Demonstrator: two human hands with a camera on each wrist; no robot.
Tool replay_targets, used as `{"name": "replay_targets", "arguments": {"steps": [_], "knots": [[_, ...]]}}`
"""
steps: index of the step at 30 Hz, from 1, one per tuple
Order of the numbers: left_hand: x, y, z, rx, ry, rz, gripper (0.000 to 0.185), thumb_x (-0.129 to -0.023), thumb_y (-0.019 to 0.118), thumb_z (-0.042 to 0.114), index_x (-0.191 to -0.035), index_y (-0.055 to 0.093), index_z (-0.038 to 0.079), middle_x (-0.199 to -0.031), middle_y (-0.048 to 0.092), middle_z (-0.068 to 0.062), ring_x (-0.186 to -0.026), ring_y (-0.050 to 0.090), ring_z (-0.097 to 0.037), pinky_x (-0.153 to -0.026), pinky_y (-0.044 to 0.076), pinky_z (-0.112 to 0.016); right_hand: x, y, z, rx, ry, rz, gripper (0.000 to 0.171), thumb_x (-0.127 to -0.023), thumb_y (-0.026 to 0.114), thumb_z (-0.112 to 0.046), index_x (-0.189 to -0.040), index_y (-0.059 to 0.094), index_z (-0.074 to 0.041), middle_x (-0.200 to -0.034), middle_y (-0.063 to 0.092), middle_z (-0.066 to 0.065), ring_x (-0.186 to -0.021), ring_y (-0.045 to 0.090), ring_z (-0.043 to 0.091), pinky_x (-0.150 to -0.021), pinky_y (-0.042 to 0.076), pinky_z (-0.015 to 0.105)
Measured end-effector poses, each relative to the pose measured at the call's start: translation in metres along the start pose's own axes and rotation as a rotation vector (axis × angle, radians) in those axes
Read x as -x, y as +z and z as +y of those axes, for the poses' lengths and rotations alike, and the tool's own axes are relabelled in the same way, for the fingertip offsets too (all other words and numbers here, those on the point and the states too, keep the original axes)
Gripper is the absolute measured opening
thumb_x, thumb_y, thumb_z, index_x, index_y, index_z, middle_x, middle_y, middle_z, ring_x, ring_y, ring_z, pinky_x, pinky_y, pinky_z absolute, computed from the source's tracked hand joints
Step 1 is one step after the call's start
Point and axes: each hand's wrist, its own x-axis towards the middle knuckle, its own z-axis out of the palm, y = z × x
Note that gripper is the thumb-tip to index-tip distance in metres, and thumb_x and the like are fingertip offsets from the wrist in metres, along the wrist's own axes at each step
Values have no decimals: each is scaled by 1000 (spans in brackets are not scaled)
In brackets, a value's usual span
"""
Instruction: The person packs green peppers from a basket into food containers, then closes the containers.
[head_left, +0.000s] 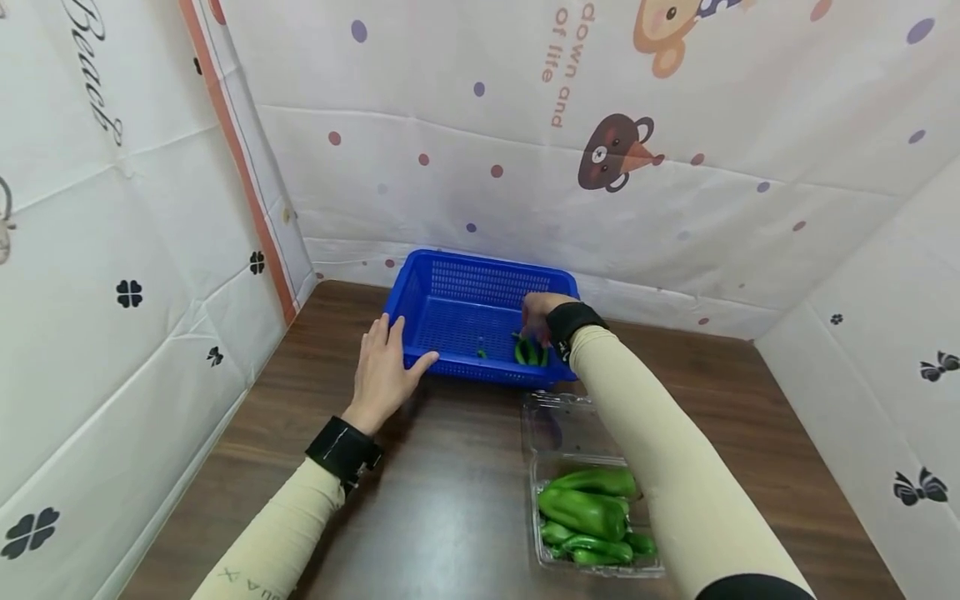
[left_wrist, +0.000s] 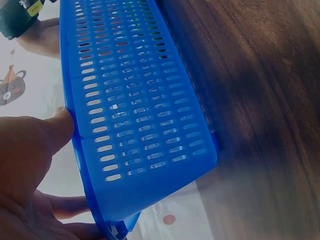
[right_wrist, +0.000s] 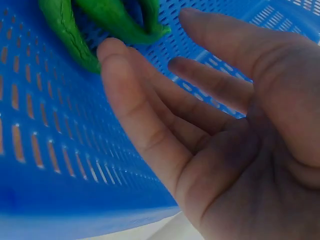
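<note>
A blue perforated plastic basket stands on the table. My left hand rests at its near left corner, the thumb on the near rim and the fingers at the left rim. My right hand reaches inside at the right end. In the right wrist view its fingers are extended, with nothing between them. Beside the fingertips lie slim green peppers, against the basket's slotted wall. From the head they show as a small cluster of peppers. A small green piece lies on the basket floor.
Near the right forearm sits a clear plastic clamshell box, its lid folded back towards the basket. Several larger green peppers fill it. Printed white sheeting walls the wooden table at the back and both sides.
</note>
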Motion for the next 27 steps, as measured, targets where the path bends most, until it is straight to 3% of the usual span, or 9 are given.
{"name": "replay_targets", "arguments": {"steps": [3, 7, 12, 14, 22, 27], "knots": [[-4, -2, 1, -14, 10, 13, 86, -96, 71, 47, -154, 38, -6, -161, 29, -33, -151, 26, -47, -123, 17, -61, 3, -4, -3, 20, -5, -9, 29, -100, 69, -17, -124, 65, -1, -106, 74, 22, -94, 75, 35, -62, 61, 31], [-4, -1, 0, -32, 14, 6, 87, -96, 71, 49, -154, 38, -7, -161, 30, -32, -151, 26, -47, -123, 17, -60, 5, -2, -4, -6, 0, -9, 28, -100, 68, -13, -124, 63, 1, -103, 74, 23, -84, 76, 32, -61, 60, 30], [1, -2, -2, -42, -1, 2, 86, -95, 70, 50, -153, 40, -6, -160, 32, -31, -151, 27, -46, -124, 17, -59, 9, 5, -11, -66, 26, -17, 23, -99, 67, -9, -118, 64, 2, -99, 73, 24, -63, 70, 23, -54, 56, 29], [2, -2, -3, -41, 0, 9, 86, -95, 71, 50, -152, 40, -6, -160, 32, -31, -150, 28, -46, -123, 17, -60, 9, 8, -14, -32, 17, -27, 21, -99, 67, -10, -115, 67, 3, -97, 74, 24, -56, 65, 18, -52, 53, 28], [5, -3, -2, -40, -1, -1, 84, -95, 70, 50, -152, 42, -6, -160, 32, -31, -151, 27, -45, -124, 16, -59, 7, 10, -12, 47, 12, -77, 22, -96, 68, -12, -100, 77, 8, -81, 76, 18, -60, 68, 20, -55, 53, 30], [3, -3, -2, -52, 9, 13, 84, -95, 70, 50, -152, 42, -5, -160, 33, -31, -150, 28, -45, -124, 17, -58, 2, 9, -9, 88, -8, -118, 21, -97, 69, -13, -102, 75, 7, -78, 76, 16, -59, 70, 18, -59, 56, 30]]}}
